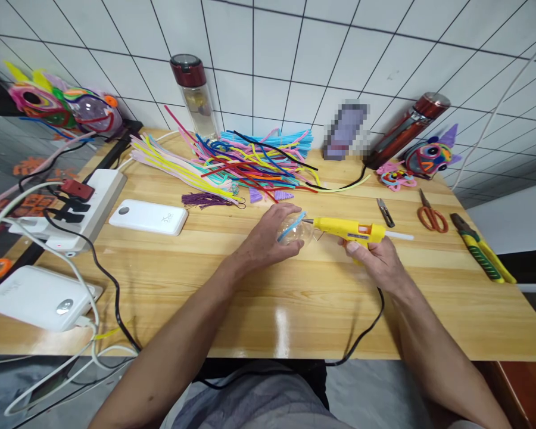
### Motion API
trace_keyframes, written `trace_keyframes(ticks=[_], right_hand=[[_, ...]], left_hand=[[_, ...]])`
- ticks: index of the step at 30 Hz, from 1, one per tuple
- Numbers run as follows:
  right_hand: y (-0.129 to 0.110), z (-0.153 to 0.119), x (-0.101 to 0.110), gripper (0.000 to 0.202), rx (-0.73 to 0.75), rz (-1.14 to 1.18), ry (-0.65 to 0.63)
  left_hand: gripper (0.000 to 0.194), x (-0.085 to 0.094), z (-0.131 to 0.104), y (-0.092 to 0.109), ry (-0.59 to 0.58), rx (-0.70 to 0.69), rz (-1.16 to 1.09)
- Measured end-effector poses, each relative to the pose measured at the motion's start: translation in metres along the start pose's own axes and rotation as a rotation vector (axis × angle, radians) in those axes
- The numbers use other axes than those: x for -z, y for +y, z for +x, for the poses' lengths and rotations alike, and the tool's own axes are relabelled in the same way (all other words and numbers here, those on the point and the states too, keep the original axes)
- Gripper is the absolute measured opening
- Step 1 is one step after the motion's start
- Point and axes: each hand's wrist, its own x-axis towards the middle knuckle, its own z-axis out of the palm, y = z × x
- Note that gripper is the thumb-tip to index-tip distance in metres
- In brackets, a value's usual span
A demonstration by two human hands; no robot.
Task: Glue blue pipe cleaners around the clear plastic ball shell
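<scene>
Right hand (379, 259) around glue gun (339, 227)

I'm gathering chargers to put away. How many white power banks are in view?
2. The first power bank lies on the table, right of the power strip; the second power bank lies nearer the person, at far left, beside a black cable. Others may be hidden.

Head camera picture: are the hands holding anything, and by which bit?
The right hand holds the yellow glue gun by its handle. The left hand holds the clear ball, fingers on the far side, thumb on the near side.
</scene>
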Motion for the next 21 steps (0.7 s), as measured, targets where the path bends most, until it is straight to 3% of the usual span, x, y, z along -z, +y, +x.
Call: trace_keyframes(ticks=[21], right_hand=[[-0.0024, 0.002, 0.0008, 0.048, 0.01, -0.039, -0.001]], left_hand=[[0.06, 0.0032, 0.0003, 0.0024, -0.028, 0.041, -0.006]])
